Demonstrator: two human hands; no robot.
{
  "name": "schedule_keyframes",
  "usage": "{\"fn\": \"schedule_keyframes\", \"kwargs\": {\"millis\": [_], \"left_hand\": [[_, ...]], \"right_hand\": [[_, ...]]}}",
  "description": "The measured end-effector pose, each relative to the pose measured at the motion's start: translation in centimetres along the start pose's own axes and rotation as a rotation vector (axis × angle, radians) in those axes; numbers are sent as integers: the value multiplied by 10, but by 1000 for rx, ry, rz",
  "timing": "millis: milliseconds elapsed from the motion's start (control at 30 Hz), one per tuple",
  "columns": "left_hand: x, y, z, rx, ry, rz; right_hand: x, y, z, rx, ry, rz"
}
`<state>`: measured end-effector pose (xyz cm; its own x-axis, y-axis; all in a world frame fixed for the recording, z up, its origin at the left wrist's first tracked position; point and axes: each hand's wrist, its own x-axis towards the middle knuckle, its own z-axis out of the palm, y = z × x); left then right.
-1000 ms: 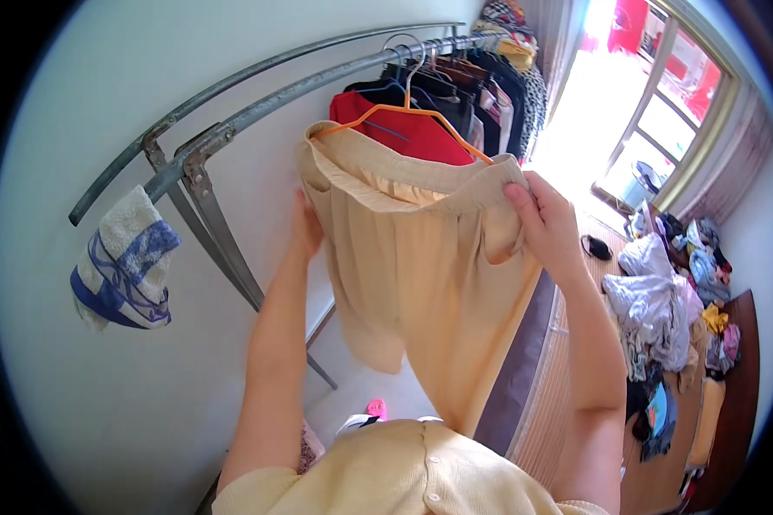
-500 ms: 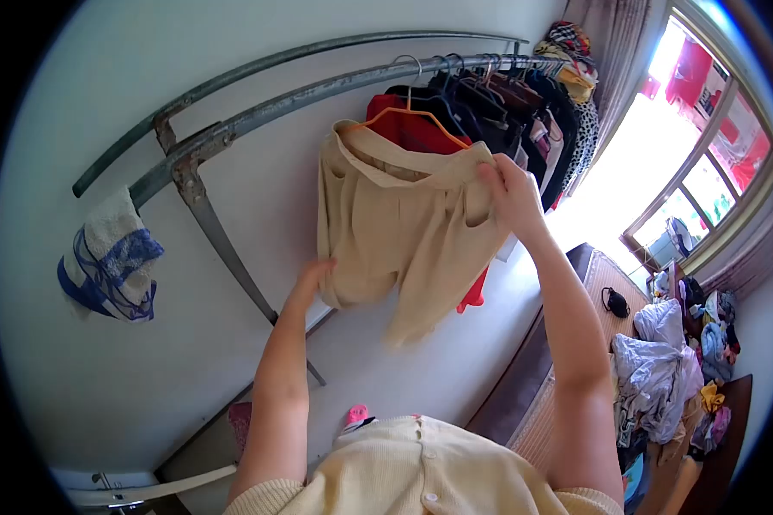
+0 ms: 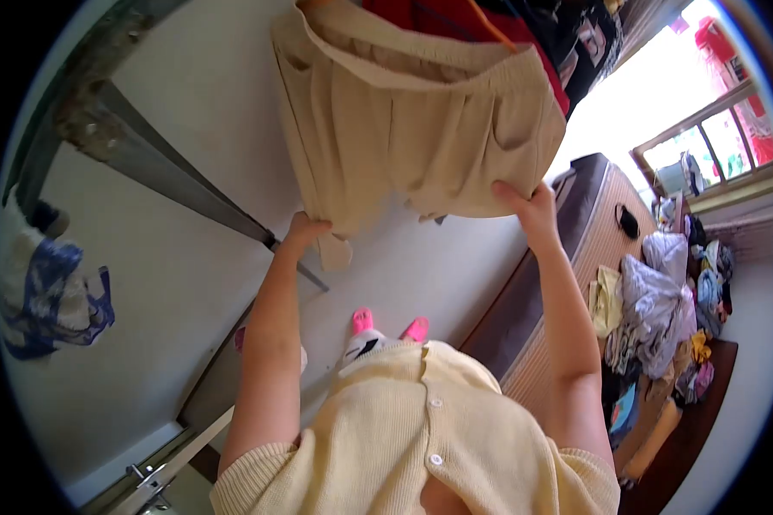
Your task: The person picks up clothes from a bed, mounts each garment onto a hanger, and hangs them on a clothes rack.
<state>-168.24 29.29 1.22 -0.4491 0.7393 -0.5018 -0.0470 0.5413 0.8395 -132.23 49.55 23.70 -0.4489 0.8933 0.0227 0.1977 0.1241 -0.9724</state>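
Observation:
Beige trousers (image 3: 442,129) with an elastic waistband hang from an orange hanger (image 3: 489,23), most of which is hidden at the top of the view. My left hand (image 3: 307,232) is closed on the lower edge of one trouser leg, at the left. On the other side, my right hand (image 3: 531,210) grips the other leg below the pocket, its thumb lying across the front of the cloth. The fabric is spread between the two hands, and the waist gapes open toward me.
Dark and red clothes (image 3: 550,64) hang behind the trousers. A rusty metal rack post (image 3: 176,159) slants down at the left, with a blue and white cloth (image 3: 56,296) beside it. To the right stands a bed (image 3: 567,283) with heaped clothes (image 3: 653,300), near a bright window (image 3: 704,142).
The view has tilted downward. My right hand has gone from the waistband down to the trouser leg, and my left hand now holds the lower edge of the other leg.

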Motion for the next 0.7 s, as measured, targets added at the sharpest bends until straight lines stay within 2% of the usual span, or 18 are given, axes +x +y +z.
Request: {"fn": "schedule_keyframes", "kwargs": {"millis": [67,167,267,300,367,433,500,600,700], "left_hand": [[-19,-9,3,-19,-7,-91],[-33,-60,10,-64,3,-21],[-55,-114,16,14,104,14],[-61,-132,16,7,76,-41],[-72,-178,8,-8,25,-155],[-79,-238,5,123,75,-163],[-99,-262,-1,196,89,-186],[-144,-261,-6,222,67,-233],[-174,-296,-24,317,86,-234]], "right_hand": [[-13,48,11,-50,-43,49],[-33,119,18,-36,-50,180],[-60,178,23,-109,-20,250],[-71,195,25,-165,-14,284],[-93,212,32,-188,-5,377],[-114,228,40,-200,-6,446],[-142,240,45,-203,-12,502],[-190,307,40,-288,19,500],[-233,300,40,-317,-15,593]]}}
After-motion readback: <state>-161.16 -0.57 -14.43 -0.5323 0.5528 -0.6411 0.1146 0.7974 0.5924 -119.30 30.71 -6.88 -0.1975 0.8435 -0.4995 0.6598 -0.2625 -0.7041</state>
